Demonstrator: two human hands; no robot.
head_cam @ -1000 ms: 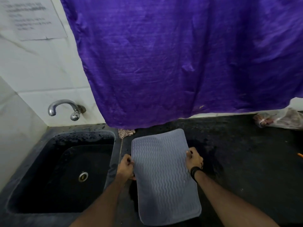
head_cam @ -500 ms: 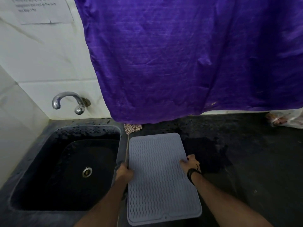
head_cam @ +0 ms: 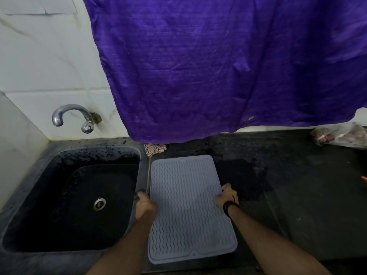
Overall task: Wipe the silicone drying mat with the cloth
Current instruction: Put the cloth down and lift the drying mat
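Observation:
A grey-blue silicone drying mat point(head_cam: 188, 207) with wavy ridges lies flat on the dark counter, just right of the sink. My left hand point(head_cam: 144, 205) grips its left edge, fingers curled over the rim. My right hand point(head_cam: 227, 196), a black band at its wrist, grips the mat's right edge. A small checked cloth point(head_cam: 154, 148) lies crumpled on the counter beyond the mat's far left corner, partly under the purple fabric. Neither hand touches the cloth.
A black sink point(head_cam: 75, 199) with a metal drain sits at the left, a chrome tap point(head_cam: 74, 118) on the wall above it. A large purple fabric point(head_cam: 218, 66) hangs over the back. A wet patch point(head_cam: 242, 175) darkens the counter; a plastic bag point(head_cam: 341, 135) lies far right.
The mat, held lifted and bent a second ago, has been laid flat and straight on the counter. Both hands have stayed on its side edges.

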